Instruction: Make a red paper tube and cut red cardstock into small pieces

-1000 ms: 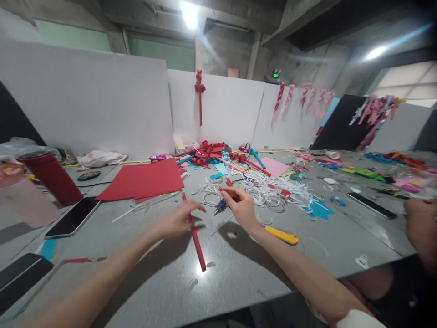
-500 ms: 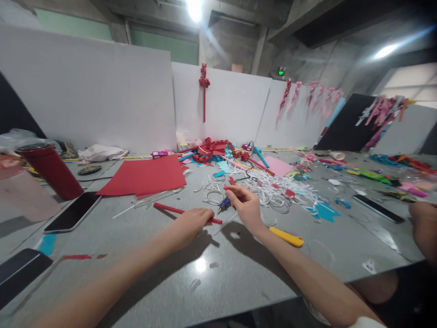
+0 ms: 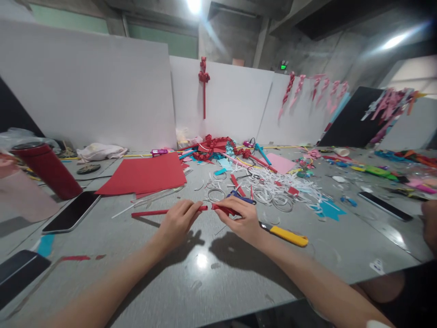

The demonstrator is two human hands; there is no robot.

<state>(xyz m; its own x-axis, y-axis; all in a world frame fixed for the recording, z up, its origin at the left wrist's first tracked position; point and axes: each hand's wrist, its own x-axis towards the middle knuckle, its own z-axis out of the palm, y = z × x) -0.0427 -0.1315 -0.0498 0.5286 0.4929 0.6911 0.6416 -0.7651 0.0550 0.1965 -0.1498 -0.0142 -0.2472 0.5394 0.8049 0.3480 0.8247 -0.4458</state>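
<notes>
My left hand [image 3: 180,219] is closed round a thin red stick [image 3: 150,212], whose right end pokes out past the fingers. Facing that end, with a small gap between, my right hand [image 3: 241,217] pinches a small red piece [image 3: 215,207], partly hidden by the fingers. Just behind the right hand lies a dark blue tool [image 3: 243,197], partly covered. A yellow-handled cutter [image 3: 288,236] rests on the grey table [image 3: 201,296] to the right of my right wrist.
Red sheets [image 3: 146,175], a phone [image 3: 71,212] and a red bottle [image 3: 48,171] lie or stand at left. White paper scraps [image 3: 273,182] spread behind the right hand. Another person's hand [image 3: 430,223] is at the right edge, near a second phone [image 3: 385,206].
My left hand has shifted left and raised the red stick towards level. The right hand has come lower, bringing its red piece near the stick's end. More of the cutter shows.
</notes>
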